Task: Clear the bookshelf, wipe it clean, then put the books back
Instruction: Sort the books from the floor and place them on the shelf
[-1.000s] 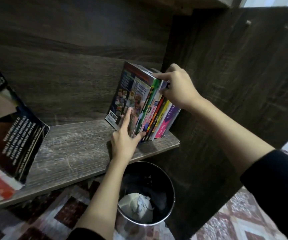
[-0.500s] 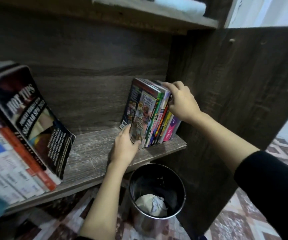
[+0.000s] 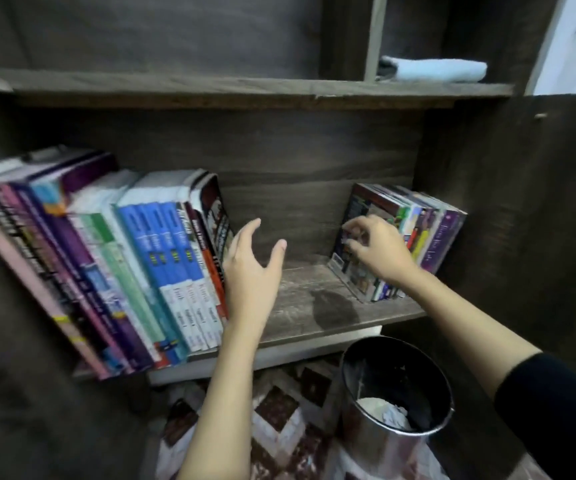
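Head view of the bookshelf [image 3: 494, 209], middle compartment. At 9 o'clock a long row of books [image 3: 148, 258] is standing on the shelf board [image 3: 297, 317], every spine leaning toward 11 o'clock; the pink and purple volumes at the far end are blurring out. At 3 o'clock a smaller group of thin books [image 3: 428, 233] is standing against the right side panel, tilting toward 11 o'clock, with a picture cover facing the bare stretch of board between the two groups.

The left hand [image 3: 250, 275] is reaching in at the centre, just beside the last book of the long row. Its fingers [image 3: 246, 233] are spreading wide, the thumb pointing toward 1 o'clock, and they are holding nothing; whether their backs are touching that book cannot be told.

The right hand [image 3: 382, 254] is hovering in front of the picture cover of the smaller group. Its fingers [image 3: 357, 226] are curling narrowly toward the thumb; motion blur is hiding whether they are pinching or touching the cover. A black sleeve [image 3: 556, 420] is covering the right forearm at 4 o'clock.

At 1 o'clock a folded light-blue cloth [image 3: 435, 69] is lying on the upper shelf [image 3: 210, 86]. At 5 o'clock a shiny metal bin [image 3: 359, 424] is standing on the patterned floor [image 3: 279, 414] below the board, with crumpled white paper [image 3: 383, 412] lying inside.
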